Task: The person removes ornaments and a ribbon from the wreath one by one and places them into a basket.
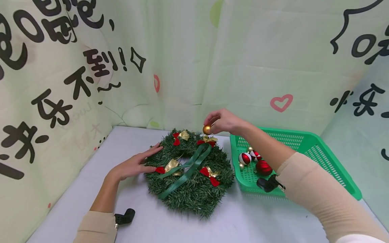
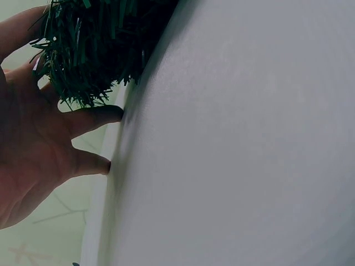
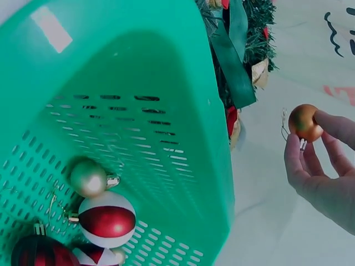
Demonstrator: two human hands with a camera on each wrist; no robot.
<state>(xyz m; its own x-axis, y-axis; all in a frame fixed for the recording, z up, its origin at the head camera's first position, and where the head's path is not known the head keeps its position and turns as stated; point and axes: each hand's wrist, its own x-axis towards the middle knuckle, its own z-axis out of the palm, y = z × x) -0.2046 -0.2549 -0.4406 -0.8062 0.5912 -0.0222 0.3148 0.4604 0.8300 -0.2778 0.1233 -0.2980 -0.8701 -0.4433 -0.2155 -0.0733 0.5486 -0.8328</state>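
A green wreath (image 1: 194, 199) lies on the table, decorated with several red and gold bows (image 1: 210, 176) and a long green ribbon (image 1: 182, 180). My left hand (image 1: 133, 165) rests on the wreath's left side with fingers spread; in the left wrist view, the hand (image 2: 33, 138) touches the green needles (image 2: 94, 50). Above the wreath's upper right, my right hand (image 1: 223, 122) pinches a small gold bauble (image 1: 207, 130). The right wrist view shows this bauble (image 3: 305, 122) between thumb and fingers, its cap and a thin hanging loop exposed.
A green plastic basket (image 1: 331, 162) stands right of the wreath, under my right forearm. Inside are a dark red bauble (image 1: 263, 167), a red-and-white bauble (image 3: 107, 219) and small gold ones (image 3: 89, 178). A printed curtain (image 1: 243, 67) hangs behind the white table (image 1: 146, 216).
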